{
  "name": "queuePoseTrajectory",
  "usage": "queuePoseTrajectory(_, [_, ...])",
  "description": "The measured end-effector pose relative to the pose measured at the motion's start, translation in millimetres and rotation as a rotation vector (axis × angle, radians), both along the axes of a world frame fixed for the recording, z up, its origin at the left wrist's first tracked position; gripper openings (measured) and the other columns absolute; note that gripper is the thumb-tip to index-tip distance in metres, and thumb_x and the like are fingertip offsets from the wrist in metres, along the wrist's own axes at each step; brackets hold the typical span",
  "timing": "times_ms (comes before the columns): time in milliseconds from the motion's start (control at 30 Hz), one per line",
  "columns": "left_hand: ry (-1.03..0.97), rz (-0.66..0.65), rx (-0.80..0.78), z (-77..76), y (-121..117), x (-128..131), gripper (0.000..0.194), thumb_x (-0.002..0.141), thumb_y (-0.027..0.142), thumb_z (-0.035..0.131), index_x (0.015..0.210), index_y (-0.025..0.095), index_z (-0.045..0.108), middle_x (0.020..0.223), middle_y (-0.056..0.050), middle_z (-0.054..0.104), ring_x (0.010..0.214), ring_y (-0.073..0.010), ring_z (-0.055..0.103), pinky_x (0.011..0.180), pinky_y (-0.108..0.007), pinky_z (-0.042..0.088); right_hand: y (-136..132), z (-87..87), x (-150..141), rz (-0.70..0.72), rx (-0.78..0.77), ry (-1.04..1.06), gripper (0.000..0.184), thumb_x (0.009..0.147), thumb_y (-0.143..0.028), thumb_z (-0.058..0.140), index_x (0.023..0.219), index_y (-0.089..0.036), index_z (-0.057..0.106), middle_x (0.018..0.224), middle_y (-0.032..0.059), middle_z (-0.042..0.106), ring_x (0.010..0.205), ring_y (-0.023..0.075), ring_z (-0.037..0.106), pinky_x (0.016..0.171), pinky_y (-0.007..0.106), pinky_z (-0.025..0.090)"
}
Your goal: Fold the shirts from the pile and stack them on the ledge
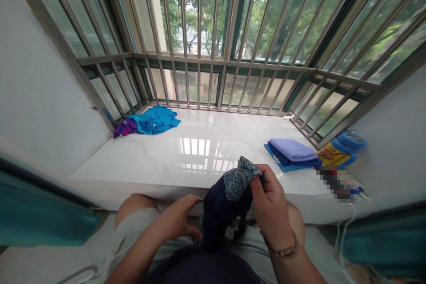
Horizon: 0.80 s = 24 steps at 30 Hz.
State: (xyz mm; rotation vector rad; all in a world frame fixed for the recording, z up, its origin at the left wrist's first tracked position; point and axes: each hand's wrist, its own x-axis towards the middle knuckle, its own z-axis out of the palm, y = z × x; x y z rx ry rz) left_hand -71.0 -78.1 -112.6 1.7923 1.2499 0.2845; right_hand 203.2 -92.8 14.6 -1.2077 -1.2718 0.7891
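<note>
A dark navy garment [219, 208] with a blue-grey paisley band [240, 179] hangs in front of me over my lap. My right hand [271, 193] pinches the paisley band at its upper right corner between thumb and fingers. Beside the garment's left edge is my left hand [181, 217], its thumb and fingers spread apart. Whether its fingertips touch the cloth I cannot tell. The lower part of the garment bunches against my body, and its exact kind does not show.
On the white sill [213, 146] lie a crumpled blue garment [156, 120], a purple cloth [124, 128] and a folded lilac-and-blue stack [293, 153]. A blue-and-yellow container [342, 148] stands at right, near a blurred patch and white cables [346, 226]. Metal bars [199, 60] line the window.
</note>
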Motion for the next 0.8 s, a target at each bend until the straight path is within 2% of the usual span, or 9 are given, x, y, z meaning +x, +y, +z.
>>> queuePoseTrajectory(67, [-0.008,-0.039,-0.046,-31.8,-6.5,12.2,0.109,0.053,0.040,0.101,0.153,0.025,0.060,0.159,-0.014,0.060,0.145,-0.0384,0.056,0.125,-0.051,0.042,-3.4,7.4,-1.7,-0.033,0.019,-0.018,0.030,0.105,-0.055,0.059,0.104,-0.025,0.062,0.090,0.0037,0.070,0.081,0.0217,0.065,0.073,0.031,0.054])
queuePoseTrajectory(167, [-0.051,-0.085,-0.109,-62.6,-17.3,30.0,0.115,0.059,0.039,0.098,0.163,0.026,0.050,0.168,-0.014,0.050,0.155,-0.0373,0.047,0.133,-0.051,0.034,-3.6,18.4,-5.0,-0.062,0.050,-0.041,0.029,0.105,-0.053,0.060,0.101,-0.025,0.062,0.088,0.0032,0.068,0.079,0.0210,0.063,0.071,0.031,0.053])
queuePoseTrajectory(267, [-0.110,-0.062,-0.127,-78.9,-23.4,46.1,0.121,0.061,0.039,0.097,0.168,0.025,0.042,0.172,-0.015,0.044,0.158,-0.0368,0.043,0.134,-0.051,0.031,1.0,28.0,-6.0,-0.075,0.056,0.027,0.027,0.105,-0.052,0.060,0.104,-0.025,0.061,0.087,0.0025,0.067,0.080,0.0207,0.063,0.072,0.030,0.054])
queuePoseTrajectory(367, [-0.204,-0.006,-0.111,-85.5,-22.1,58.9,0.122,0.057,0.040,0.100,0.166,0.025,0.045,0.170,-0.015,0.048,0.157,-0.0394,0.045,0.133,-0.053,0.032,7.6,37.0,-4.2,-0.119,0.095,0.164,0.024,0.103,-0.049,0.064,0.108,-0.025,0.062,0.091,0.0020,0.068,0.080,0.0190,0.063,0.071,0.029,0.053])
queuePoseTrajectory(433, [-0.302,0.028,-0.086,-85.5,-19.0,64.2,0.110,0.058,0.040,0.099,0.159,0.027,0.055,0.162,-0.012,0.058,0.150,-0.0390,0.053,0.129,-0.052,0.039,11.6,42.8,-1.3,-0.158,0.137,0.261,0.022,0.100,-0.045,0.068,0.108,-0.025,0.062,0.093,0.0011,0.068,0.080,0.0174,0.063,0.071,0.027,0.053])
queuePoseTrajectory(567, [-0.413,0.226,0.057,-77.8,-11.4,59.8,0.041,0.091,0.050,0.068,0.120,0.024,0.078,0.126,-0.009,0.081,0.121,-0.0327,0.073,0.111,-0.046,0.055,17.2,48.8,12.8,-0.223,0.197,0.355,0.021,0.096,-0.041,0.070,0.107,-0.025,0.064,0.093,-0.0001,0.069,0.081,0.0167,0.065,0.075,0.028,0.055])
queuePoseTrajectory(633, [-0.412,0.366,0.154,-69.4,-6.3,48.2,0.037,0.096,0.047,0.055,0.109,0.022,0.079,0.114,-0.009,0.083,0.112,-0.0310,0.076,0.103,-0.044,0.059,19.0,46.3,25.5,-0.255,0.206,0.314,0.022,0.097,-0.042,0.068,0.110,-0.025,0.064,0.096,0.0010,0.070,0.085,0.0179,0.068,0.077,0.030,0.057])
queuePoseTrajectory(700, [-0.400,0.508,0.238,-56.0,0.1,31.8,0.036,0.094,0.043,0.053,0.109,0.022,0.078,0.110,-0.007,0.084,0.108,-0.0294,0.077,0.098,-0.041,0.060,19.8,40.5,41.3,-0.315,0.216,0.248,0.024,0.098,-0.044,0.067,0.109,-0.024,0.063,0.100,0.0028,0.072,0.088,0.0194,0.069,0.078,0.032,0.058])
queuePoseTrajectory(800, [-0.388,0.721,0.346,-25.1,10.5,3.6,0.034,0.091,0.037,0.052,0.110,0.021,0.074,0.104,-0.004,0.083,0.102,-0.0263,0.077,0.092,-0.036,0.061,16.4,28.9,65.7,-0.428,0.204,0.125,0.029,0.097,-0.050,0.067,0.107,-0.022,0.066,0.099,0.0044,0.072,0.087,0.0214,0.067,0.079,0.035,0.058])
